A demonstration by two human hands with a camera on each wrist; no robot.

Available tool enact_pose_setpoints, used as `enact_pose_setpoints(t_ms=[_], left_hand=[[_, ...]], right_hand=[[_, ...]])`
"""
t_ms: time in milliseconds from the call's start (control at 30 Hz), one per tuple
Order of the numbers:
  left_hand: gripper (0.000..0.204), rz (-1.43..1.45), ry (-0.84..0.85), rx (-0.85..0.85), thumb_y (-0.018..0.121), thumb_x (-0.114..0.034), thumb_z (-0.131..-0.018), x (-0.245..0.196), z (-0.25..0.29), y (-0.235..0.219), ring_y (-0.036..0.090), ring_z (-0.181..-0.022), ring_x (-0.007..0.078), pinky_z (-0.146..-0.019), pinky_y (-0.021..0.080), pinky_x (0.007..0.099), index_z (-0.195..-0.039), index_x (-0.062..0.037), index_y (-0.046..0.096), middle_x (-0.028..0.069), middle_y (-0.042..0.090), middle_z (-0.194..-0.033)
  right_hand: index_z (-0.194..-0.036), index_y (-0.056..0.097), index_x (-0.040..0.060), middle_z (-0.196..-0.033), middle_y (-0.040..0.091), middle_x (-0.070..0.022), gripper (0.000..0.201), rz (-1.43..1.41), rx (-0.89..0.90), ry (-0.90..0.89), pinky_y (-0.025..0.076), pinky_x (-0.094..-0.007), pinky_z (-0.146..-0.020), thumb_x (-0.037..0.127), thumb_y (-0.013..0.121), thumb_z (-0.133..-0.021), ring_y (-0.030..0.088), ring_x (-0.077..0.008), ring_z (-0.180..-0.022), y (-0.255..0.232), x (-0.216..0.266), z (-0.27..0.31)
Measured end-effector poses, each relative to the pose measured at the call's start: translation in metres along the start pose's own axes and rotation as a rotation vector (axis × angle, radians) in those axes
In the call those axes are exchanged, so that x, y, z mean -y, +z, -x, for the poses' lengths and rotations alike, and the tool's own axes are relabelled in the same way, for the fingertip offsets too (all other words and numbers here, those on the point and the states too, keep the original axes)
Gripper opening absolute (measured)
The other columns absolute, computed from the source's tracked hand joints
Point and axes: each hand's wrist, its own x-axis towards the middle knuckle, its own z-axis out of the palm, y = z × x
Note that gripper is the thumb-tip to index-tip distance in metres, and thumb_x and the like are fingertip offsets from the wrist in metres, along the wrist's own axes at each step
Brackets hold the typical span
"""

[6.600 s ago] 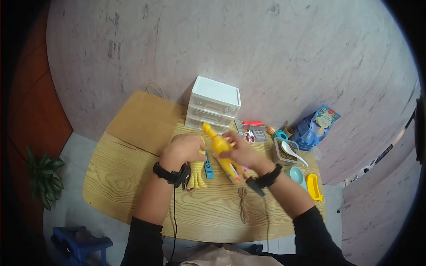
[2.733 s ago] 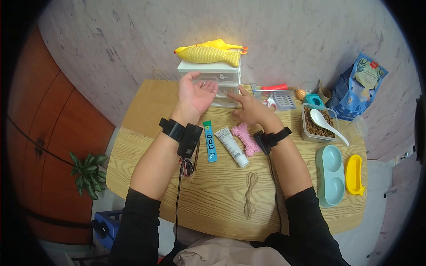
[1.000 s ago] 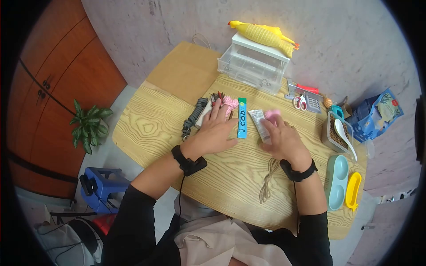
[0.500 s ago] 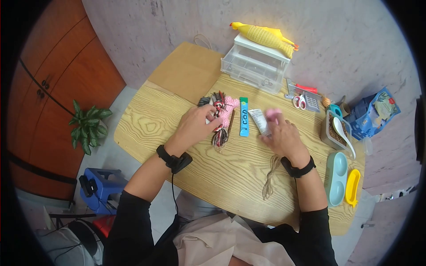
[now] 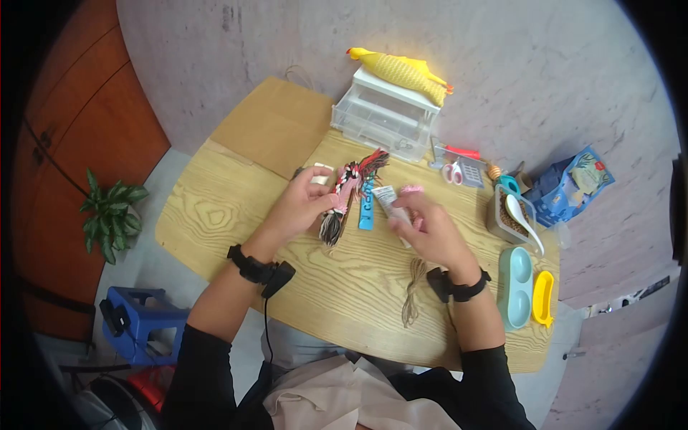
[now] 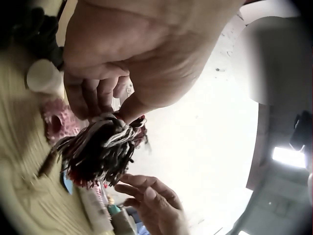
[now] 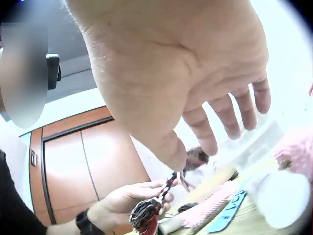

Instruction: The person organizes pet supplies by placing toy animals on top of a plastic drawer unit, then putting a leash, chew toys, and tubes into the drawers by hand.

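Since half a second ago, the rope toy (image 5: pixel 351 183) has swung across to the right, and its upper tassel now covers the top of the blue packet (image 5: pixel 366 213), which showed whole before. Your left hand (image 5: pixel 297 206) pinches that toy between thumb and fingers — it slants above the table, one frayed end toward you, the other toward the drawers. Your right hand (image 5: pixel 433 228) has its fingers loosely extended and slightly apart, poised by the white tube (image 5: pixel 385 196); whether it touches the tube you cannot tell. A pink bone toy (image 5: pixel 412 190) shows past that hand. In the left wrist view, a second pink toy (image 6: pixel 66 120) lies under your left fingers, near a white object (image 6: pixel 45 77). Nearer your body is a bundle of twine (image 5: pixel 413 294). Farther right you have the food container (image 5: pixel 510 233) with a white spoon (image 5: pixel 522 223) leaning across it, the pale blue double bowl (image 5: pixel 515 290), the yellow dish (image 5: pixel 543 297) just beside that, and a blue bag (image 5: pixel 573 188) behind. Beyond your hands stands the drawer unit (image 5: pixel 387 125) — one drawer pulled out, a yellow chicken (image 5: pixel 401 58) and a yellow textured toy (image 5: pixel 412 77) on top. Scissors (image 5: pixel 451 172) lie to its right, and brown paper (image 5: pixel 269 125) lies to its left.
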Motion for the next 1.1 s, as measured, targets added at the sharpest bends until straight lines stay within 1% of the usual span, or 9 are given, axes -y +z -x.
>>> enact_pose_setpoints(t_ms=[33,67,167,433,500,633,767,867,1100], left_hand=[[0.028,0.011,0.011,0.011,0.069,0.001,-0.096,0.004,-0.004,0.004,0.070,-0.094,0.0158,-0.083,0.058,0.0294,-0.123,0.0001,0.061,0.0088,0.071,-0.105],[0.023,0.067,0.043,0.107,0.070,0.000,-0.096,0.010,-0.008,0.010,0.070,-0.095,0.0150,-0.084,0.058,0.0291,-0.117,-0.0013,0.061,0.0079,0.071,-0.103],[0.013,0.201,0.101,0.241,0.071,0.001,-0.095,0.017,-0.016,0.035,0.069,-0.093,0.0103,-0.081,0.056,0.0251,-0.100,-0.0038,0.060,0.0049,0.070,-0.099],[0.029,-0.167,0.173,0.283,0.074,-0.004,-0.091,0.009,-0.016,0.040,0.069,-0.108,0.0193,-0.087,0.057,0.0344,-0.119,-0.0011,0.067,0.0084,0.070,-0.114],[0.029,-0.960,0.581,0.011,0.074,-0.004,-0.086,0.010,-0.015,0.030,0.068,-0.102,0.0278,-0.089,0.054,0.0431,-0.115,-0.0057,0.070,0.0086,0.071,-0.113],[0.020,-1.260,0.460,-0.051,0.076,-0.011,-0.081,0.011,-0.007,0.028,0.060,-0.105,0.0289,-0.097,0.043,0.0445,-0.101,-0.0104,0.075,0.0083,0.069,-0.103],[0.020,-1.350,0.421,-0.049,0.083,-0.023,-0.078,0.014,-0.008,0.027,0.053,-0.111,0.0289,-0.096,0.041,0.0440,-0.091,-0.0092,0.077,0.0060,0.064,-0.111],[0.028,-1.388,0.434,-0.060,0.085,-0.031,-0.076,0.015,-0.007,0.027,0.049,-0.115,0.0290,-0.097,0.040,0.0448,-0.087,-0.0065,0.078,0.0057,0.060,-0.112],[0.029,-1.306,0.486,-0.045,0.084,-0.032,-0.072,0.031,-0.013,0.026,0.049,-0.114,0.0273,-0.097,0.038,0.0444,-0.073,-0.0033,0.078,0.0063,0.060,-0.109]], right_hand=[[-0.119,0.067,0.0012,-0.109,0.070,-0.0148,0.034,-0.389,0.162,0.269,0.055,-0.0335,-0.073,0.022,0.076,-0.093,0.070,-0.0221,-0.086,0.001,0.011,-0.005],[-0.114,0.066,-0.0005,-0.093,0.070,-0.0106,0.029,-0.554,0.066,0.198,0.054,-0.0306,-0.069,0.020,0.074,-0.096,0.068,-0.0161,-0.081,0.015,0.011,-0.009],[-0.109,0.064,-0.0011,-0.096,0.070,-0.0125,0.026,-0.659,-0.033,0.208,0.055,-0.0333,-0.069,0.020,0.073,-0.096,0.069,-0.0179,-0.079,0.028,0.027,-0.028],[-0.095,0.064,0.0018,-0.078,0.071,-0.0136,0.018,-0.143,0.029,0.144,0.055,-0.0384,-0.064,0.014,0.076,-0.090,0.071,-0.0251,-0.068,-0.023,0.033,-0.056],[-0.092,0.065,0.0025,-0.077,0.070,-0.0133,0.016,-0.047,-0.070,0.048,0.055,-0.0387,-0.065,0.012,0.078,-0.088,0.070,-0.0273,-0.069,-0.039,0.032,-0.077],[-0.091,0.066,0.0033,-0.081,0.071,-0.0174,0.012,0.181,-0.226,-0.090,0.055,-0.0437,-0.067,0.012,0.075,-0.088,0.071,-0.0353,-0.076,-0.059,0.021,-0.139],[-0.094,0.069,0.0029,-0.084,0.073,-0.0158,0.013,0.264,-0.191,-0.147,0.055,-0.0417,-0.069,0.014,0.073,-0.089,0.071,-0.0327,-0.076,-0.039,-0.026,-0.194],[-0.084,0.075,0.0058,-0.079,0.073,-0.0156,0.013,0.683,0.141,0.017,0.057,-0.0465,-0.074,0.017,0.068,-0.084,0.072,-0.0361,-0.080,-0.023,-0.036,-0.205],[-0.090,0.078,0.0053,-0.090,0.076,-0.0195,0.020,0.663,0.181,0.063,0.059,-0.0496,-0.079,0.016,0.061,-0.088,0.074,-0.0378,-0.087,-0.020,-0.047,-0.197]])
